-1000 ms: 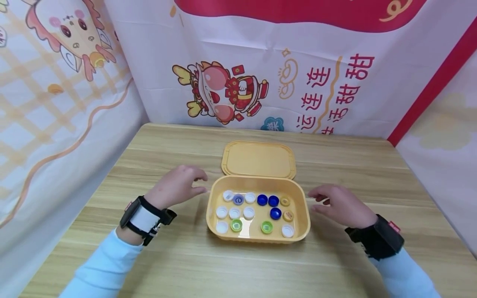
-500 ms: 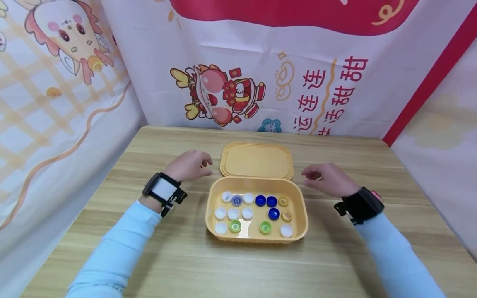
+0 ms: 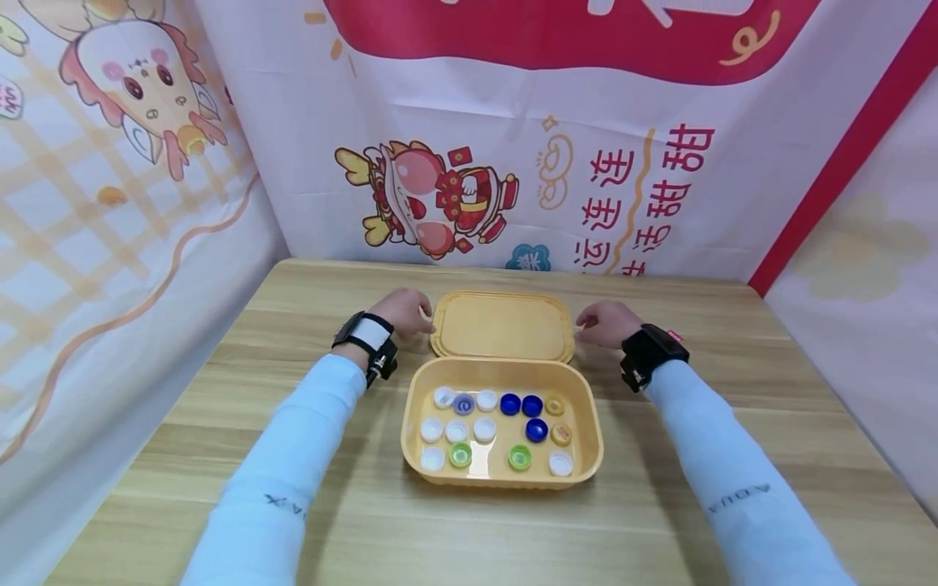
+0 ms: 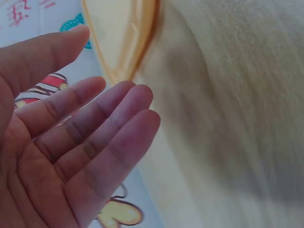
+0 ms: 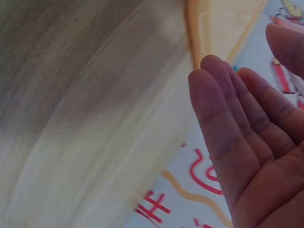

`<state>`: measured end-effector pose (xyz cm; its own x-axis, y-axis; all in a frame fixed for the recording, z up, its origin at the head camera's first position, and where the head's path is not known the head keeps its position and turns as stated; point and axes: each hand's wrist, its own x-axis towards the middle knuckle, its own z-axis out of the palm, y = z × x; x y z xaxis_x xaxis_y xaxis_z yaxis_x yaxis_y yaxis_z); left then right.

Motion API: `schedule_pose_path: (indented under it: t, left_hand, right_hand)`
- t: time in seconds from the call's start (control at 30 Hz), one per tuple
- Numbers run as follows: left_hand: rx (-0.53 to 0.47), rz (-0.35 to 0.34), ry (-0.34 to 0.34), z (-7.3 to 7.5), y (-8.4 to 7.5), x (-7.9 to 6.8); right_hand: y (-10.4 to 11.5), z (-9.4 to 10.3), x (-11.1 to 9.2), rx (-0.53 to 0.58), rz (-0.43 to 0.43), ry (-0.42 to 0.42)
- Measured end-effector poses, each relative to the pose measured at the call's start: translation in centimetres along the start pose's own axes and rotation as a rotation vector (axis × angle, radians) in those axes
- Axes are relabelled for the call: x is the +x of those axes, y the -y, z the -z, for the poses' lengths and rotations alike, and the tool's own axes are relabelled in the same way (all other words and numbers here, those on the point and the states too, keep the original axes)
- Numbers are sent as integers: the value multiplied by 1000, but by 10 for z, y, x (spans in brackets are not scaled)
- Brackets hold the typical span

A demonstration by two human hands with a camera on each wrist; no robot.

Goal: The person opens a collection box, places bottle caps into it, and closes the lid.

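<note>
A yellow lid [image 3: 502, 325] lies flat on the table behind a yellow box [image 3: 502, 482]. My left hand [image 3: 405, 311] is at the lid's left edge, fingers relaxed and holding nothing. At the lid's right edge my right hand [image 3: 610, 323] stands the same way. In the left wrist view, the left hand's fingers [image 4: 114, 156] are spread slightly, close to the lid's rim. The right wrist view has the fingers [image 5: 213, 114] near the other end of the lid. Whether either hand touches the lid, I cannot tell. Inside the box sit several white, blue, green and yellow bottle caps [image 3: 536, 430].
A wooden table [image 3: 498, 537] carries the box and lid. Printed cloth [image 3: 645, 163] hangs along its back edge, and more cloth [image 3: 110, 244] hangs at the left. The box's rear rim is against the lid's front edge.
Both hands have moved forward and inward, from beside the box to the two ends of the lid. Box, caps and lid stay in place on the table; the head view has shifted a little.
</note>
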<state>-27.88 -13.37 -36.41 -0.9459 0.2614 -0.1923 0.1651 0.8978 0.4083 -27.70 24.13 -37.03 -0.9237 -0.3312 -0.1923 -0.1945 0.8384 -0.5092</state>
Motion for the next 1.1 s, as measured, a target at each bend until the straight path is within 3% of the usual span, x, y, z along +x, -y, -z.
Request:
schedule_pose_path:
  t: [0.2, 0.57, 1.1]
  left_hand:
    - [-190, 134, 55, -8, 6, 16]
    - [-403, 210, 69, -23, 14, 35]
    - [-425, 237, 30, -26, 12, 41]
  right_hand:
    - [-9, -6, 23, 136, -122, 56]
    - [-26, -19, 50, 388, -251, 58]
    - [-23, -25, 54, 561, -340, -12]
